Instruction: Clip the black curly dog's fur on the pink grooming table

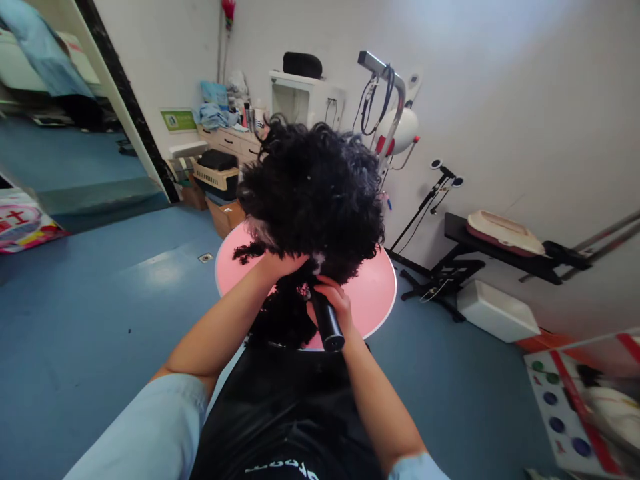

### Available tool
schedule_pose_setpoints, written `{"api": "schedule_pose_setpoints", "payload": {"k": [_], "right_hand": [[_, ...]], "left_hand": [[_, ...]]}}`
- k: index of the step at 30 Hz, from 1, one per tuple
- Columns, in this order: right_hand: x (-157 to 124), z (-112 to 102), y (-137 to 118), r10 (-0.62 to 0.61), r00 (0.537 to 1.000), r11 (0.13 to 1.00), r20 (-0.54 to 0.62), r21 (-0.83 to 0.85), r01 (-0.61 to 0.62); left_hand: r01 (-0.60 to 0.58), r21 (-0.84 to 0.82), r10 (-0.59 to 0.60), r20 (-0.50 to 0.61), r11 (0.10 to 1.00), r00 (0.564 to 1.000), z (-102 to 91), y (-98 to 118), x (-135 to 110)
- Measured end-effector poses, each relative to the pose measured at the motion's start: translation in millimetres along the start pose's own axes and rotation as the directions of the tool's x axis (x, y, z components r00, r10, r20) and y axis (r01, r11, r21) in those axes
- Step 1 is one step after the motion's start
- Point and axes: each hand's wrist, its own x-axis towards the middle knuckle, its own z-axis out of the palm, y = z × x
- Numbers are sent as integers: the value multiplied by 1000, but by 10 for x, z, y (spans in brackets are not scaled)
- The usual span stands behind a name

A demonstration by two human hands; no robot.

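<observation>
A black curly-haired dog (pixel 313 193) stands on a round pink grooming table (pixel 373 293) straight in front of me. My left hand (pixel 280 265) is buried in the dog's fur low on its body, fingers closed on the coat. My right hand (pixel 333 303) grips a black cylindrical clipper (pixel 327 323), its head pressed up into the fur beside my left hand. The clipper's blade end is hidden in the curls. I wear a black apron (pixel 285 413) over light blue sleeves.
A metal grooming arm with a dryer (pixel 387 100) rises behind the table. A black folding table (pixel 480 243) with a tray stands at the right, a white tub (pixel 497 312) beneath it. Drawers, a pet carrier (pixel 216 177) and boxes line the back wall. The floor is blue.
</observation>
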Motion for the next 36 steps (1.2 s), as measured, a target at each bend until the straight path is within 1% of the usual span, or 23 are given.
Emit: {"api": "schedule_pose_setpoints", "payload": {"k": [2, 3, 4, 5, 7, 9, 11, 14, 16, 18, 20, 22, 24, 25, 26, 27, 29, 31, 32, 33, 34, 35, 36], "right_hand": [[-58, -90, -51, 29, 999, 996, -42, 81, -26], [-95, -142, -97, 47, 995, 991, -85, 132, -35], [-125, -190, -149, 66, 989, 981, -130, 188, -40], [-141, -230, -202, 89, 982, 969, -165, 242, -47], [-110, -269, -288, 115, 979, 948, -167, 314, -58], [-6, -260, -317, 106, 991, 940, -80, 333, -74], [116, -235, -285, 109, 993, 942, 51, 315, -120], [227, -258, -192, 154, 964, 934, 217, 287, -214], [234, -340, -153, 171, 945, 923, 280, 291, -254], [205, -454, -152, 185, 940, 913, 285, 304, -272], [164, -562, -179, 216, 955, 900, 204, 338, -276], [132, -630, -210, 255, 965, 873, 56, 416, -254], [123, -658, -212, 293, 953, 850, -77, 478, -223], [128, -662, -195, 309, 945, 848, -112, 482, -220], [139, -664, -166, 329, 937, 850, -118, 469, -239], [153, -668, -126, 356, 930, 849, -91, 448, -281], [183, -688, -23, 417, 907, 825, 60, 394, -406], [201, -721, 78, 453, 856, 784, 249, 346, -515], [202, -737, 116, 455, 830, 767, 322, 332, -549], [194, -749, 142, 452, 814, 754, 364, 331, -567], [179, -754, 153, 452, 812, 740, 368, 353, -572], [157, -750, 149, 458, 823, 718, 334, 406, -565], [130, -737, 131, 474, 840, 687, 264, 486, -540]], "left_hand": [[57, -123, -58, -6, 991, 998, 9, -78, -231], [108, -185, -118, -40, 977, 992, 30, -133, -364], [170, -241, -196, -91, 956, 976, 63, -191, -495], [235, -284, -275, -107, 929, 956, 104, -249, -613], [330, -346, -378, -78, 878, 923, 197, -344, -779], [360, -388, -410, -53, 849, 910, 278, -399, -839], [355, -420, -417, -63, 835, 907, 331, -429, -825], [388, -428, -452, -54, 816, 891, 366, -470, -780], [388, -431, -435, -11, 815, 901, 387, -491, -783], [342, -444, -362, 44, 828, 931, 425, -486, -813], [297, -426, -286, 90, 855, 954, 489, -442, -857], [257, -392, -236, 102, 883, 966, 571, -372, -903], [220, -373, -199, 94, 902, 976, 647, -303, -942], [210, -369, -187, 96, 905, 978, 671, -277, -957], [207, -364, -180, 105, 908, 978, 679, -261, -970], [208, -355, -175, 123, 911, 977, 671, -254, -980], [204, -332, -156, 166, 921, 974, 607, -261, -995], [191, -314, -126, 214, 930, 969, 501, -275, -1003], [189, -310, -115, 242, 932, 963, 444, -276, -1004], [193, -308, -110, 266, 932, 958, 391, -269, -1002], [198, -307, -109, 284, 931, 953, 345, -253, -997], [204, -304, -111, 295, 931, 949, 306, -228, -989], [211, -299, -117, 303, 931, 946, 274, -195, -978]]}}
